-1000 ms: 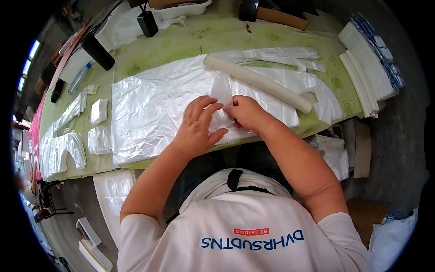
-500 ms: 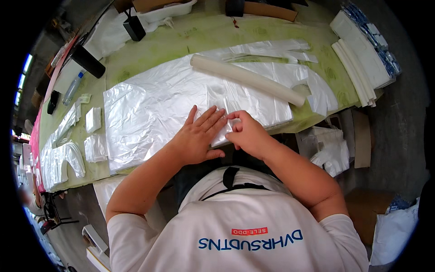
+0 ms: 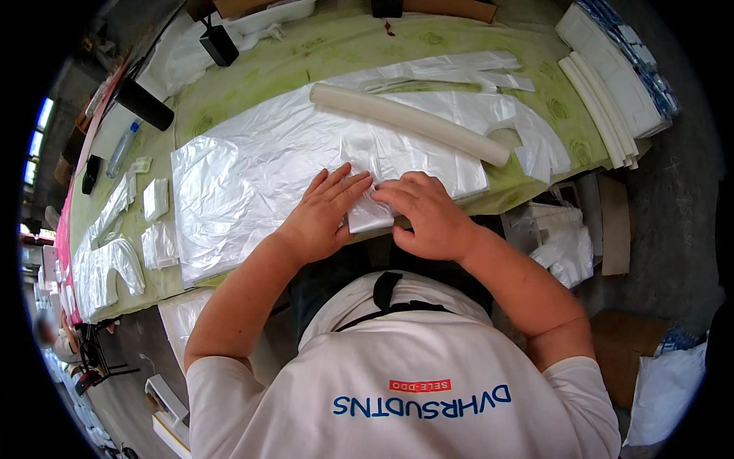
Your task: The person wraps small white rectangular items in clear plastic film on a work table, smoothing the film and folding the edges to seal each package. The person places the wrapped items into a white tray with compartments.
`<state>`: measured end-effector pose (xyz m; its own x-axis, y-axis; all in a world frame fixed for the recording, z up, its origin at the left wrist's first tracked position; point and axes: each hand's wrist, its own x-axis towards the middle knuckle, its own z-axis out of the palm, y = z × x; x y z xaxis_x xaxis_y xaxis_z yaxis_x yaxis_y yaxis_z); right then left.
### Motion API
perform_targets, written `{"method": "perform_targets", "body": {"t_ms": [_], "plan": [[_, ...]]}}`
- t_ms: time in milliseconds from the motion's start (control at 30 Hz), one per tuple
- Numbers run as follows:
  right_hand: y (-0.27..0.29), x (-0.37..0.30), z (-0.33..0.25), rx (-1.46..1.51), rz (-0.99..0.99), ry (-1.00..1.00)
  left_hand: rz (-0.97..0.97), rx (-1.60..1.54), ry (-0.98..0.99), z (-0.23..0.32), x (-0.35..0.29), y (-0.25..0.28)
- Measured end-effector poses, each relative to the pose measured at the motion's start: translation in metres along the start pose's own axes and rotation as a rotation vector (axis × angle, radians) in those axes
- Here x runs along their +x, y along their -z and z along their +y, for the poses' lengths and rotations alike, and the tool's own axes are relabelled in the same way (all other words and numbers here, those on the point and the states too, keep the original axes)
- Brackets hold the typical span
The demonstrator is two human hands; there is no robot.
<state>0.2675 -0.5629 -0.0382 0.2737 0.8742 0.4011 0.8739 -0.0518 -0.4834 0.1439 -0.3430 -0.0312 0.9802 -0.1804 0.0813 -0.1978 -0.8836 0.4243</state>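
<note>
A narrow strip of folded clear-white plastic film (image 3: 371, 217) lies at the table's near edge, on top of a large spread stack of the same thin film (image 3: 252, 195). My left hand (image 3: 317, 214) rests flat on its left side, fingers stretched out and the thumb pointing toward me. From the right, my right hand (image 3: 436, 218) reaches onto the strip, fingers extended and slightly bent, thumb apart near the edge. The fingertips of both hands nearly meet. Beyond them, a long off-white roll (image 3: 409, 122) lies slantwise across the film.
Two small folded plastic packets (image 3: 156, 200) lie left of the stack, beside cut film pieces (image 3: 111, 268). A water bottle (image 3: 123, 151) and a black cylinder (image 3: 145, 103) lie farther left. Several white rolls (image 3: 600, 111) and a white stack (image 3: 608, 73) are at right. An open box (image 3: 613, 222) stands below.
My right hand has gone from a pinch with curled fingers to stretched fingers on the strip. My left hand has shifted slightly, staying flat. The view has moved a little.
</note>
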Motion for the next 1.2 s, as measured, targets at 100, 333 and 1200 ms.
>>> {"method": "perform_targets", "body": {"t_ms": [100,333,1200], "plan": [[0.002,0.008,0.01,0.034,-0.088,-0.021,0.051,-0.115,0.028,-0.005,0.001,-0.001],[-0.008,0.038,0.026,0.083,-0.141,-0.295,0.178,-0.179,0.041,-0.018,0.003,-0.003],[-0.025,0.055,0.008,0.03,0.034,-0.552,0.447,0.235,0.139,-0.001,0.019,-0.015]]}}
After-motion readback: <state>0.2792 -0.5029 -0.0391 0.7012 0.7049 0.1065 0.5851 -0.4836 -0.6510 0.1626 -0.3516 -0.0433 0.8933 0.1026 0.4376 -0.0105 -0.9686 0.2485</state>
